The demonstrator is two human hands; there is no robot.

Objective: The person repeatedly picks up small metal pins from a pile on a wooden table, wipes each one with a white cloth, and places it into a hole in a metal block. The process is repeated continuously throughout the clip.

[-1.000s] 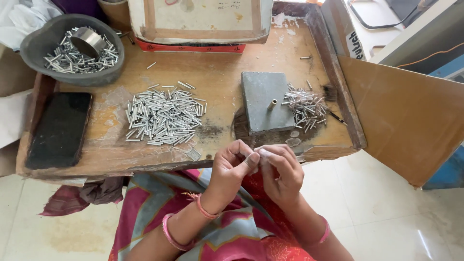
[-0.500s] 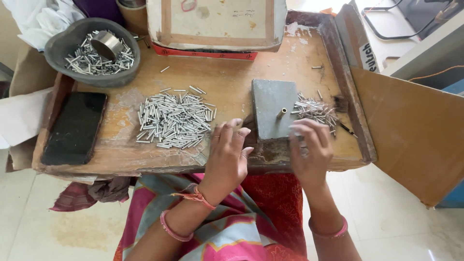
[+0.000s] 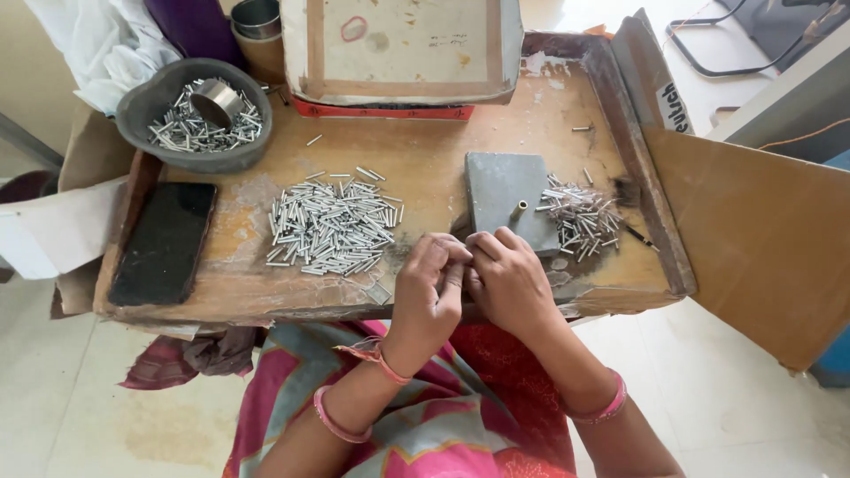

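My left hand (image 3: 429, 292) and my right hand (image 3: 509, 283) meet fingertip to fingertip over the front edge of the wooden work board (image 3: 425, 155). Both are pinched shut on something small, seemingly a metal tube, mostly hidden by the fingers. Just beyond them lies a grey block (image 3: 496, 181) with a short brass peg (image 3: 518, 211) standing on it. A large heap of silver tubes (image 3: 332, 226) lies left of the hands. A smaller heap of tubes (image 3: 580, 217) lies right of the block.
A grey bowl (image 3: 142, 106) of tubes with a metal ring (image 3: 217, 99) sits at the back left. A black phone (image 3: 164, 243) lies on the board's left side. A flat box (image 3: 398, 44) stands at the back, a cardboard flap (image 3: 753, 230) at the right.
Half a second ago my hands were apart, the right one at the small heap. Both have drawn back to the front edge and come together.
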